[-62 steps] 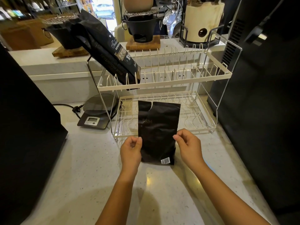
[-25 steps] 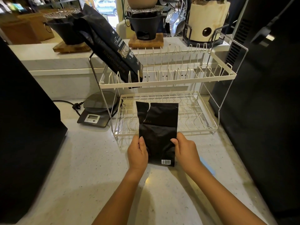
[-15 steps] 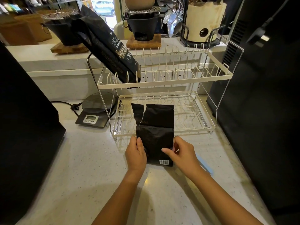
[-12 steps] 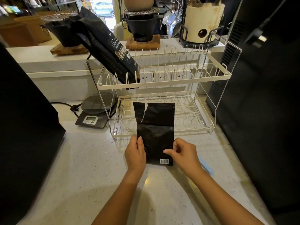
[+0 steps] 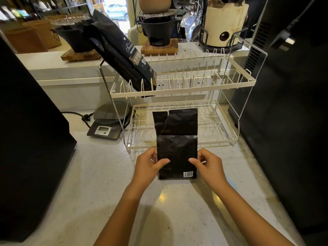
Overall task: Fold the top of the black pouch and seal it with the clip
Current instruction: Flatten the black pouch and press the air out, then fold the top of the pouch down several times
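Observation:
A black pouch stands upright on the pale counter, just in front of the dish rack. Its top edge is unfolded and torn near the left side, and a white barcode label sits at its lower right. My left hand grips the pouch's left edge, thumb on the front. My right hand grips the right edge the same way. A light blue thing, perhaps the clip, lies on the counter behind my right wrist, mostly hidden.
A cream two-tier wire dish rack stands behind the pouch, with a larger black coffee bag leaning in its upper tier. A digital scale sits to the left. Black appliances flank both sides of the counter.
The pouch shifted slightly left, then back to the centre. My right hand let go of the edge briefly, then took it again, with both thumbs now on the front.

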